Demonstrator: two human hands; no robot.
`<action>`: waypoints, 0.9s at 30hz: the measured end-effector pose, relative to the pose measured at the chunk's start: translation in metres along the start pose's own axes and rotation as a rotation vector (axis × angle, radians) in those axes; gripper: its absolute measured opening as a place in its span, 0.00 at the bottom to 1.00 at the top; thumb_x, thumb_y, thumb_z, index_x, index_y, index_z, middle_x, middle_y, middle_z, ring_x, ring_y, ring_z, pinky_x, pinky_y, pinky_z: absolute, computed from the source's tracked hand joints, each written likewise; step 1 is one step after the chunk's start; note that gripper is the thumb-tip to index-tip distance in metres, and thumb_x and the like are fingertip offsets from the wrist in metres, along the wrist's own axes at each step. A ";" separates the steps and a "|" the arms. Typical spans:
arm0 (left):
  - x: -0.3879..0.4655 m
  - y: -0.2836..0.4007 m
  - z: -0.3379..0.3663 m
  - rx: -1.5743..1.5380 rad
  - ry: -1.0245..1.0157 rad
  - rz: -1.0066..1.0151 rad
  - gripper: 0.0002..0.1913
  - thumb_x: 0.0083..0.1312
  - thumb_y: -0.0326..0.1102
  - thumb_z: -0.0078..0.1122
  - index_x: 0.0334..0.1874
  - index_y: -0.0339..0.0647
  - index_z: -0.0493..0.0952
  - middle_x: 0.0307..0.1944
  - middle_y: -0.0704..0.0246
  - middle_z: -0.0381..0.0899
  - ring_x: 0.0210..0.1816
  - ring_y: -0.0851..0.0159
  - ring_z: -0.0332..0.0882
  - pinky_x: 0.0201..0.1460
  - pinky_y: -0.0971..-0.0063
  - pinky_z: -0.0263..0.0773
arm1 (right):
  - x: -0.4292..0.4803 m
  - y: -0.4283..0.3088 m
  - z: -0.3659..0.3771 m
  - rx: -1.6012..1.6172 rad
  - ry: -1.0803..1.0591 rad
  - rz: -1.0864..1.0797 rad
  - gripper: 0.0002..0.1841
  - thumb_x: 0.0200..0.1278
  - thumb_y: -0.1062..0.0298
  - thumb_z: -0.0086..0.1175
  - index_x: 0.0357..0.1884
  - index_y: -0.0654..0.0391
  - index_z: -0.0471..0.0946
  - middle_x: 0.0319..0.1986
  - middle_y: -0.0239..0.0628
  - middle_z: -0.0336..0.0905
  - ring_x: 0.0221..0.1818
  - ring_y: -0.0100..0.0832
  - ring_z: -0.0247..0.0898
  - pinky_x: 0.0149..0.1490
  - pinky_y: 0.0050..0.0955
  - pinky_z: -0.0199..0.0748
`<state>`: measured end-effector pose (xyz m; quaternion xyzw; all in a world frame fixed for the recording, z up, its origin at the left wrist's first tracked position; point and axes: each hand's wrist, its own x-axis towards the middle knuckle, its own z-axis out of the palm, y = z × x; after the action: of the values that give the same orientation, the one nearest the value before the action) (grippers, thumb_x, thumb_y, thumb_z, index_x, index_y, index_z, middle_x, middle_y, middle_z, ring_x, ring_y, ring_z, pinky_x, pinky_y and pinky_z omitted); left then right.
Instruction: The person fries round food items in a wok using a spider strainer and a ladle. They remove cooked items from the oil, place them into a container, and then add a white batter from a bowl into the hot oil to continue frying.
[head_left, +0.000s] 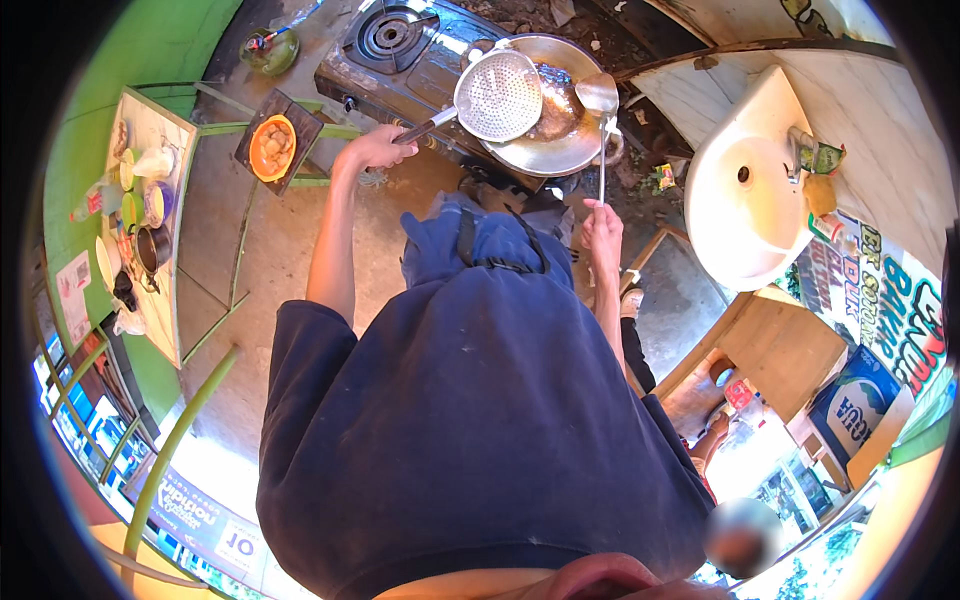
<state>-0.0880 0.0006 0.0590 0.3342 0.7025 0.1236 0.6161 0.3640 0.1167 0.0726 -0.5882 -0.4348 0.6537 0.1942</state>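
Note:
My left hand (382, 147) grips the dark handle of a round perforated metal skimmer (499, 96). The skimmer's bowl overlaps the left part of a large metal wok (566, 155). In the wok lies brown, glossy oil with darker food (559, 112), partly hidden by the skimmer. My right hand (602, 226) is closed around the thin handle of a metal ladle or spatula (598, 93), whose head is over the wok's right side. Beneath the wok is a gas stove (409, 97), with one bare burner (390, 34) showing at its left.
An orange bowl (260, 166) with pale pieces of food stands on a small dark stand (247, 146) at the left. Beyond it, a table (169, 300) holds pots and bowls. A green gas cylinder (270, 56) stands near the wall. A white sink (720, 180) is at the right; a person (705, 450) is behind.

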 end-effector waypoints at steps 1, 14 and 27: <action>-0.001 -0.005 0.002 -0.039 0.009 0.022 0.14 0.71 0.43 0.62 0.47 0.39 0.77 0.27 0.77 0.72 0.29 0.77 0.70 0.32 0.79 0.68 | -0.001 0.000 -0.001 -0.007 -0.006 -0.001 0.18 0.81 0.56 0.44 0.49 0.61 0.78 0.18 0.22 0.63 0.15 0.16 0.56 0.19 0.21 0.55; 0.015 0.008 0.015 0.330 0.367 0.204 0.17 0.68 0.43 0.63 0.45 0.34 0.75 0.37 0.53 0.79 0.40 0.48 0.77 0.46 0.57 0.71 | -0.018 -0.021 -0.046 -0.452 -0.123 0.066 0.18 0.80 0.56 0.44 0.44 0.61 0.78 0.16 0.22 0.61 0.15 0.16 0.52 0.19 0.23 0.52; 0.021 0.032 0.033 0.406 0.304 0.169 0.17 0.68 0.41 0.63 0.48 0.33 0.74 0.42 0.46 0.82 0.48 0.40 0.80 0.50 0.51 0.71 | -0.024 -0.035 -0.024 -0.174 -0.331 0.392 0.18 0.80 0.58 0.41 0.43 0.62 0.78 0.15 0.19 0.55 0.14 0.18 0.45 0.20 0.24 0.45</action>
<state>-0.0473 0.0302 0.0541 0.4858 0.7670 0.0801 0.4114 0.3833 0.1261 0.1167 -0.5609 -0.3928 0.7262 -0.0611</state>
